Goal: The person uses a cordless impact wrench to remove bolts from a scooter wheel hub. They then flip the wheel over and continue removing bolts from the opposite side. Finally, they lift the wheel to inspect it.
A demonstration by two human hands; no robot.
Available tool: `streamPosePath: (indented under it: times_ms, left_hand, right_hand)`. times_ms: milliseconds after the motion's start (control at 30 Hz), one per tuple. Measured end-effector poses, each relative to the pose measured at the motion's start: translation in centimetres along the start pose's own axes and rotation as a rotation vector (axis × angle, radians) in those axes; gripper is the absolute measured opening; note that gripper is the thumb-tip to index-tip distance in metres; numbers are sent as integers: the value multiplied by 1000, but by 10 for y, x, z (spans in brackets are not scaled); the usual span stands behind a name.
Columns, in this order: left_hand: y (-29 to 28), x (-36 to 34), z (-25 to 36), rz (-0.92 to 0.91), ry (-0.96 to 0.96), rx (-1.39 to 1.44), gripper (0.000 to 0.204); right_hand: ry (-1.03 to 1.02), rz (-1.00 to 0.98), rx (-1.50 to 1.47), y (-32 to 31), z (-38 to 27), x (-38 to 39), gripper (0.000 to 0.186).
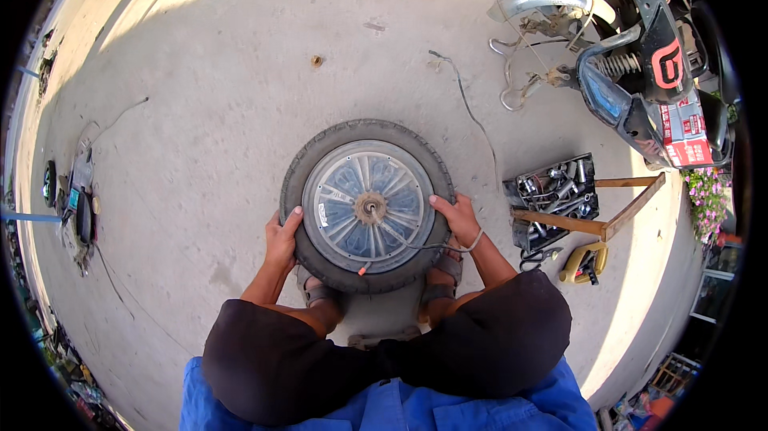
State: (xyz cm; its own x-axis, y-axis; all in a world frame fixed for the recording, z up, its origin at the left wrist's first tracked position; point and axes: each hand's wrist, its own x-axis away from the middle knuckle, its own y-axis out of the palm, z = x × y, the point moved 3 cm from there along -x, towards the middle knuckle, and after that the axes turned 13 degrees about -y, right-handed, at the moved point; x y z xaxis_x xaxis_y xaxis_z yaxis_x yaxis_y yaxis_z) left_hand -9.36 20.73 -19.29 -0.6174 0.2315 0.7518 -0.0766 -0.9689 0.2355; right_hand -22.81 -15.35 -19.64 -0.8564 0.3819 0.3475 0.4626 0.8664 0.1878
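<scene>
A hub motor wheel [336, 175] with a black tyre [360, 128] is in front of me, its ribbed silver face turned up and its axle at the centre. A grey cable [400, 240] runs from the axle toward my right wrist, and an orange-capped valve [364, 269] shows near the rim. My left hand [282, 237] grips the tyre's left side, thumb on top. On the opposite side my right hand [459, 219] grips it the same way. The fingers of both hands are partly hidden at the tyre's edge. My sandalled feet are just beneath its near side.
To the right stands a black tool tray [588, 160] full of sockets and wrenches, with a wooden frame [632, 182] across it. Scissors [540, 258] and a cut yellow container [578, 263] lie nearby. Vehicle parts [612, 79] crowd the far right; a loose cable [468, 103] lies ahead.
</scene>
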Motion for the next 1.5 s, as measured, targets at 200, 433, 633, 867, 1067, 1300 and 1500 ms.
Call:
streamPosePath:
  times_ms: [200, 433, 633, 867, 1067, 1300, 1500]
  left_hand:
    - [2, 4, 10, 24, -43, -104, 55]
    - [8, 68, 64, -61, -225, -281, 57]
    - [13, 75, 81, -74, -423, -355, 80]
    - [16, 59, 102, 10, -337, -424, 103]
    - [56, 68, 138, -64, 539, -699, 86]
    - [72, 75, 133, -66, 753, -690, 64]
    - [77, 76, 124, -62, 799, -661, 63]
  right_hand:
    - [32, -36, 82, -11, 3, -3, 52]
    - [370, 18, 137, 0, -60, 42, 64]
    - [541, -121, 128, -2, -72, 38, 67]
    - [565, -211, 204, 1, -93, 14, 79]
    - [457, -169, 576, 4, -132, -3, 78]
    - [101, -285, 1077, 46, -258, -12, 51]
    - [-548, -218, 1142, 80, -202, -62, 43]
